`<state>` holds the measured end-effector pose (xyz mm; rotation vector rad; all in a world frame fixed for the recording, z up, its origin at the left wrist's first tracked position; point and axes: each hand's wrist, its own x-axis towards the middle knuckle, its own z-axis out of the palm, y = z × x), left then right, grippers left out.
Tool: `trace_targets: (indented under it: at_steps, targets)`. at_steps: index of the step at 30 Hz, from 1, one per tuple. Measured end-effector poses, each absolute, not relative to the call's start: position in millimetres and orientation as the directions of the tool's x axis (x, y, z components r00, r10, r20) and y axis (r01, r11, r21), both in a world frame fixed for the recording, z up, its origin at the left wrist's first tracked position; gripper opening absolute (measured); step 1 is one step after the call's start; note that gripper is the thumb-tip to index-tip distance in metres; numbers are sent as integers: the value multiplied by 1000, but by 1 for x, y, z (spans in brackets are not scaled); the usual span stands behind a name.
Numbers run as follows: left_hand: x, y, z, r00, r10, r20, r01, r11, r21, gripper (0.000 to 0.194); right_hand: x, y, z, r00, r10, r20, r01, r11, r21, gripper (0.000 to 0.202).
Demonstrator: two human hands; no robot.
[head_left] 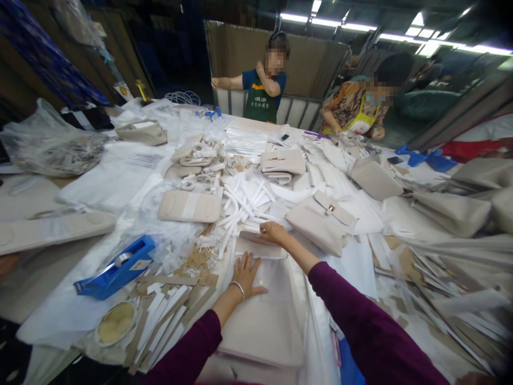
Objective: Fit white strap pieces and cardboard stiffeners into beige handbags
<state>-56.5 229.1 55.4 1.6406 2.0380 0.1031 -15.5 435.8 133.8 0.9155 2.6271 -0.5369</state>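
A beige handbag (262, 326) lies flat on the table right in front of me. My left hand (245, 277) rests on its upper part with the fingers spread, beside a clear plastic film patch (278, 280). At the bag's far end, my right hand (272, 233) has its fingers closed on the edge of the bag's flap (254, 245). The fingertips are partly hidden, so the exact grip is hard to see. White foam tubes (244, 200) lie in a heap just beyond the flap.
A blue tape dispenser (116, 267), paper strips (168, 315) and a round tin (115, 323) stand on the left. More beige bags lie around, one with a clasp flap (335, 208). Two co-workers (262, 88) are across the table.
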Motion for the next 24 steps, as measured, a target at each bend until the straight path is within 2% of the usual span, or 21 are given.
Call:
trace_targets:
  at_steps: [6, 10, 12, 15, 19, 24]
  targets:
    - [-59, 222, 52, -107, 954, -281, 882, 222, 415, 104, 21, 361, 156, -837, 427, -341, 499, 852, -157, 26]
    - [-61, 213, 49, -65, 969, -240, 830, 186, 526, 78, 54, 323, 140, -870, 346, -351, 426, 886, -181, 21]
    - [-64, 208, 49, -46, 978, -202, 791, 159, 590, 71, 68, 311, 126, -872, 337, -356, 428, 877, -218, 18]
    - [-74, 200, 47, -67, 988, -140, 735, 144, 662, 81, 80, 301, 107, -868, 359, -343, 462, 838, -291, 19]
    - [-90, 192, 40, -120, 987, -110, 722, 163, 672, 91, 82, 300, 98, -876, 340, -342, 467, 777, -422, 21]
    - [-94, 186, 32, -120, 990, -79, 720, 141, 680, 88, 82, 303, 98, -880, 291, -375, 447, 773, -450, 20]
